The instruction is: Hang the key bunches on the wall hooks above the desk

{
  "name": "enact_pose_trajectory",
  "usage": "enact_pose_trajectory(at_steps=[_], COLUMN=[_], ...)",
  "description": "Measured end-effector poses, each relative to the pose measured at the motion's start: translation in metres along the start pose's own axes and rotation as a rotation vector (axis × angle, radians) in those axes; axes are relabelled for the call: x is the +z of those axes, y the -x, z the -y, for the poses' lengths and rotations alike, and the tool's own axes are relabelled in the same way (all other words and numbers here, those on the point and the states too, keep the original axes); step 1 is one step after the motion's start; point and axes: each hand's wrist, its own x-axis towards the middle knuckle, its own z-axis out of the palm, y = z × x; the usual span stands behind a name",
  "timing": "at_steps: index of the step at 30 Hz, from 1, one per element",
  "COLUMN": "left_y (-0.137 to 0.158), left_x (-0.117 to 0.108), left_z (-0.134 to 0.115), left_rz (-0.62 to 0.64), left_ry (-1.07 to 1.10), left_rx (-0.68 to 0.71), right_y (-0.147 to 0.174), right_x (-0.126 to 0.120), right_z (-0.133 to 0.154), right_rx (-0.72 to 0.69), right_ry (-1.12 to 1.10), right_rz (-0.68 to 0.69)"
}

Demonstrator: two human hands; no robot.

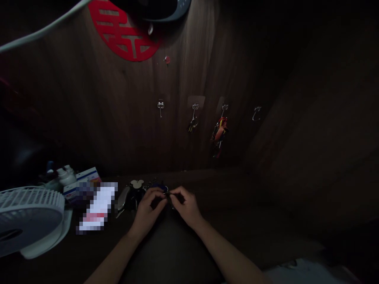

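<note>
In the dim light my left hand (149, 208) and my right hand (186, 205) meet over the dark surface, thumb and fingers pinched on each. Between their fingertips is a small dark thing (166, 193) with a faint glint, too small and dark to name. Just left of my left hand lies a bunch of keys and fobs: a pale mouse-head-shaped piece (137, 184), a silvery oval piece (122, 198) and a dark fob. A dark blue round item (160, 187) shows behind my fingertips, partly hidden.
Several metal hooks are on the wood panel; keys (193, 124) hang from one, an orange corded bundle (220, 132) from another. At left stand a white fan (32, 217), a blurred-out paper (97, 207), boxes (87, 177) and white bottles (65, 176). A red cut-out (127, 35) is above.
</note>
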Motion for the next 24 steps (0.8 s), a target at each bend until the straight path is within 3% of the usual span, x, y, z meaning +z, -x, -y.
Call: enact_pose_trajectory(at_steps=[4, 10, 13, 18, 24], left_y=[0.000, -0.002, -0.001, -0.001, -0.001], left_x=[-0.002, -0.006, -0.007, -0.007, -0.006], left_z=[0.000, -0.005, -0.009, -0.012, -0.010], left_rz=[0.014, 0.056, 0.061, 0.088, 0.149], left_ry=[0.087, 0.221, 0.267, 0.272, 0.231], left_rx=[-0.083, -0.238, -0.288, -0.307, -0.242], right_y=[-0.002, -0.002, -0.002, -0.004, -0.002], right_x=[-0.001, 0.000, -0.001, -0.005, -0.005], right_z=[-0.001, -0.001, -0.001, 0.002, 0.003], right_rx=[0.062, 0.104, 0.039, -0.097, -0.166], right_ry=[-0.023, -0.056, -0.018, -0.004, -0.006], right_rz=[-0.006, 0.139, 0.131, -0.005, 0.031])
